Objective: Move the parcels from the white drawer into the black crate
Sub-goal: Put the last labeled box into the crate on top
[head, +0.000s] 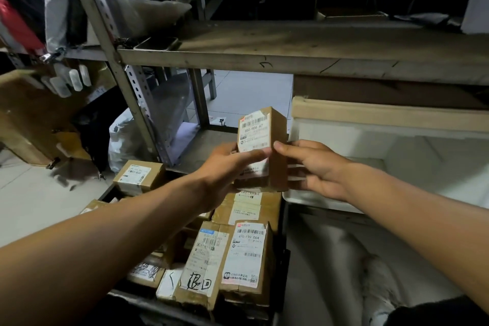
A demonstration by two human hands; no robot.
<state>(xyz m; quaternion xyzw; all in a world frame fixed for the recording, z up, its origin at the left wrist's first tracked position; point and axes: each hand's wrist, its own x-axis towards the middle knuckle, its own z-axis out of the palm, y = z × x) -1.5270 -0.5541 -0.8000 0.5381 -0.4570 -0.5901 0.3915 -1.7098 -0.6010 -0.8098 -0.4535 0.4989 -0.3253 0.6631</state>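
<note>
A small cardboard parcel (264, 135) with a white barcode label stands upright in the air between the white drawer (383, 140) and the black crate (284, 246). My left hand (230, 167) grips its left side, thumb across the label. My right hand (315, 167) holds its right side, thumb tip on the front edge and fingers behind it. The drawer on the right shows a pale inside with no parcels visible. Below the hands, the crate holds several labelled cardboard parcels (243, 254) packed close together.
A metal shelving unit's wooden board (291, 47) runs just above the hands. Its perforated upright (137, 103) stands left of the crate. Grey bags (148, 13) lie on the shelves at left, a white bag (124, 137) sits on the tiled floor.
</note>
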